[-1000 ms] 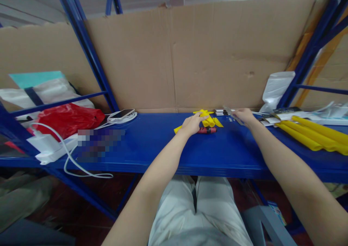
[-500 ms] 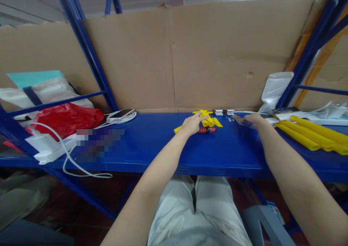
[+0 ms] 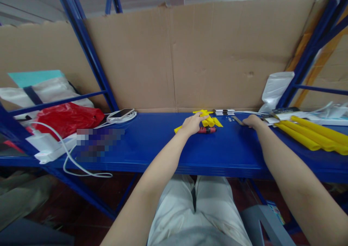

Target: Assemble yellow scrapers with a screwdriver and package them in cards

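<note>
My left hand [image 3: 191, 124] reaches over a small group of yellow pieces [image 3: 208, 122] on the blue shelf, fingers stretched out and touching or just above them. Beneath that hand lies a red-and-black tool handle [image 3: 207, 130], partly covered, with a yellow end [image 3: 178, 129] showing on the other side. Farther right, my right hand [image 3: 253, 121] is closed around the end of a thin, flat brownish piece [image 3: 238, 121]; its kind is too small to make out. Tiny white bits [image 3: 230, 119] lie just left of this piece.
Black-and-white sticks [image 3: 224, 112] lie by the cardboard wall [image 3: 217, 57]. Long yellow tubes [image 3: 312, 135] rest at right beside a white power strip [image 3: 334, 121]. At left are a phone [image 3: 124, 113] on a coiled cable, a red plastic bag [image 3: 69, 119] and a charger [image 3: 42, 142].
The flat piece by my right hand has turned and now looks narrower; that hand has shifted slightly. My left hand stays where it was.
</note>
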Demonstrator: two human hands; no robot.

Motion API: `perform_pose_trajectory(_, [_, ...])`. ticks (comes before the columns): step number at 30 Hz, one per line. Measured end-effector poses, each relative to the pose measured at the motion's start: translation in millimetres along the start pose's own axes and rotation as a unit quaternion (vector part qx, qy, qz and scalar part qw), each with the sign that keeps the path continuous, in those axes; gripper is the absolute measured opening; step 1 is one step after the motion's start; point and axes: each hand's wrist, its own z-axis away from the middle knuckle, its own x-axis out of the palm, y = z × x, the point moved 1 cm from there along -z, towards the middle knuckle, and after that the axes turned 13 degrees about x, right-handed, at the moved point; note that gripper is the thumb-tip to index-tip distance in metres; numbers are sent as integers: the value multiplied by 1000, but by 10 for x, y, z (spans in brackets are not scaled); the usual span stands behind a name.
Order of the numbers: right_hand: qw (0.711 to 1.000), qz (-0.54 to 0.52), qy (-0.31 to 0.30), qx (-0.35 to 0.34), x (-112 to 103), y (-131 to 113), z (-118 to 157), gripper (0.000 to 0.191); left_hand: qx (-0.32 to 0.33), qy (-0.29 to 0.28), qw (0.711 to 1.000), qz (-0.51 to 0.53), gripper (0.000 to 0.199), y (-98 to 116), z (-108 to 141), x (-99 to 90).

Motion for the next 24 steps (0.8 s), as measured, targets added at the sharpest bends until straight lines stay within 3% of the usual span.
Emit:
perform_pose_trajectory(2, [998, 54, 4, -10, -38, -52, 90, 13, -2, -33, 999, -34, 55, 19, -1, -19])
perform_pose_trajectory(7, [993, 110, 12, -33, -17, -100, 123, 42, -6, -81, 993, -86, 57, 58, -5, -59])
perform_pose_trajectory(11, [988, 136, 23, -64, 46, -96, 29, 34, -6, -86, 991, -99, 56, 64, -2, -62])
perform_pose_trajectory(24, [998, 50, 36, -24, 65, -125, 100, 37, 10, -86, 990, -110, 57, 65, -2, -49])
